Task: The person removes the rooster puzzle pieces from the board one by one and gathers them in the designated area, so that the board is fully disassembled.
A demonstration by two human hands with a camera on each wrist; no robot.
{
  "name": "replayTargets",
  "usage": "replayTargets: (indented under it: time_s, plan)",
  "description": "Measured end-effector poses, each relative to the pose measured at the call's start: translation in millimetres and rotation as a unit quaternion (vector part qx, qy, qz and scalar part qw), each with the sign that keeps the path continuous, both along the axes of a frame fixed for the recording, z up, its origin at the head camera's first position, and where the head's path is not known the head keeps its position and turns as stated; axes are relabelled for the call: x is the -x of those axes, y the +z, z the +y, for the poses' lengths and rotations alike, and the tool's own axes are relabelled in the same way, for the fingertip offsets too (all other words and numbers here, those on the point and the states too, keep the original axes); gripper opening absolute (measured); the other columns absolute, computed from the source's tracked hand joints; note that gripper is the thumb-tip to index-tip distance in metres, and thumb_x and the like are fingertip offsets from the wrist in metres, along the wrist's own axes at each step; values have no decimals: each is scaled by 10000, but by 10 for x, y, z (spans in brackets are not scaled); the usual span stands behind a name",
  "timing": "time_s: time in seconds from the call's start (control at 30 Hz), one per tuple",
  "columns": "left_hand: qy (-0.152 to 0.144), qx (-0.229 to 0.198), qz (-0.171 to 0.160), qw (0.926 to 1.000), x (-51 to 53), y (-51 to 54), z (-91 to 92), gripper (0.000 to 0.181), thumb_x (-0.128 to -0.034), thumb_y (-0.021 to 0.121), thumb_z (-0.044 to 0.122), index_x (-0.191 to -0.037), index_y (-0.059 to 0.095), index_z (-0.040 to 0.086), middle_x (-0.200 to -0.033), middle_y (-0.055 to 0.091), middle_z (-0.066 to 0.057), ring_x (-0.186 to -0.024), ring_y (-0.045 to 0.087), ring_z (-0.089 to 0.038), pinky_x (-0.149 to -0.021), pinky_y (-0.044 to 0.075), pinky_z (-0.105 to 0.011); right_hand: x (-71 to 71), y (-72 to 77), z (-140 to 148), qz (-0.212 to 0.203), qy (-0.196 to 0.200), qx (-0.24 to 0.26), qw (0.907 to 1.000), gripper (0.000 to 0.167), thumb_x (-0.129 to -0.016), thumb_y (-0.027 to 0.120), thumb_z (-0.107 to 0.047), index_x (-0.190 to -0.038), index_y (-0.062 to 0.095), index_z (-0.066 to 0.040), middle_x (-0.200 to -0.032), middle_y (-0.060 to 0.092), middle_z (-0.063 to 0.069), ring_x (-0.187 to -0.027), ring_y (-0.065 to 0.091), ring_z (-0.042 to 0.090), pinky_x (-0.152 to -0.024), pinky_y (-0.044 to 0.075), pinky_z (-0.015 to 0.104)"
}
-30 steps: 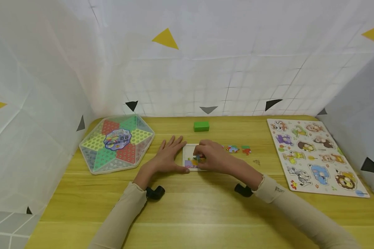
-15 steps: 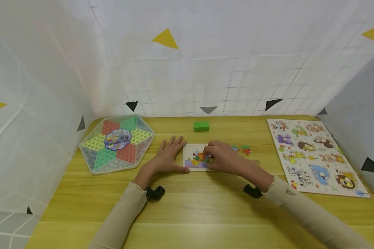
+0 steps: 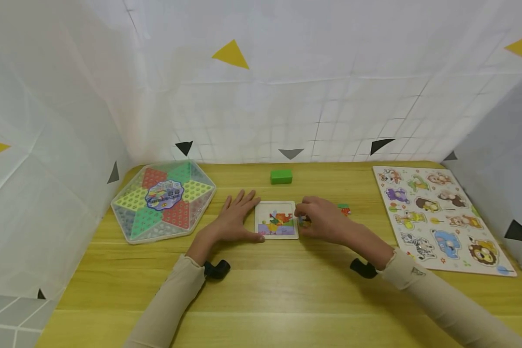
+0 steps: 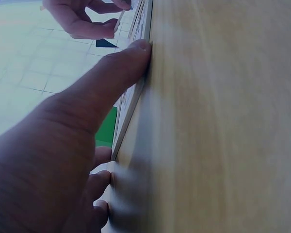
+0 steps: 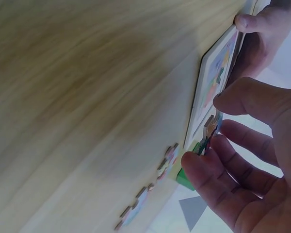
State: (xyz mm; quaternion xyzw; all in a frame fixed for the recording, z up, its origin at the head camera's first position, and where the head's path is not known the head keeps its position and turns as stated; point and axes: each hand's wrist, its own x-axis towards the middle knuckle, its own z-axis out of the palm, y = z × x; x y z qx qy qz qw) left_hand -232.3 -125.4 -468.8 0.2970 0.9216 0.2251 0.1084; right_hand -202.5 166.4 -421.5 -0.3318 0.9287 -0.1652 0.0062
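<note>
A small white-framed puzzle tray (image 3: 275, 237) lies flat on the table, its lower part filled with colourful pieces and its upper part bare. My left hand (image 3: 231, 222) rests at the tray's left side, fingers spread, thumb (image 4: 138, 51) against the near edge. Just right of the tray, my right hand (image 3: 324, 221) pinches a puzzle piece (image 5: 209, 130) between thumb and fingers, held above the table. Loose pieces (image 5: 136, 206) lie on the table beyond; in the head view the right hand partly covers them, leaving a red and green one (image 3: 344, 209) showing.
A green block (image 3: 281, 177) stands behind the tray. To the left lies a hexagonal game board (image 3: 163, 200) with coloured triangles. An animal picture board (image 3: 439, 217) lies at the right. White sheeting (image 3: 261, 96) with coloured triangles rises behind the table.
My right hand has moved right, off the tray, with the piece in its fingers, uncovering red and green pieces inside the frame. My left hand has stayed still.
</note>
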Motion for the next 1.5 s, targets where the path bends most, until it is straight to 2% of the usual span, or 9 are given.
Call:
replayTargets:
  time_s: [0.3,1.17,1.5]
  plan:
    - [-7,-11,-52,10000,-5,10,3,1133,-741,758,693,-1608,247,174,-1676,83,-41,-1526,-27,-286,-1185,-62,-537,20,-56,96,-143,-144,-57,9998,241,-771,826,-129,-985,727,-80,-851,571,14,-722,476,136,-622,436,288]
    - [35,-22,-67,10000,-7,7,0,1138,-733,769,688,-1607,253,172,-1676,86,-39,-1527,-25,-285,-1186,-65,-530,52,-137,128,-160,-134,-84,9997,166,-799,794,-109,-939,705,-100,-799,534,1,-690,447,132,-590,394,288]
    - [23,34,-55,10000,-4,7,-2,1138,-735,757,699,-1609,245,181,-1677,77,-32,-1527,-32,-278,-1186,-69,-525,50,-132,129,-174,-104,-85,9998,191,-795,788,-112,-973,723,-92,-825,563,-1,-699,476,117,-604,426,279]
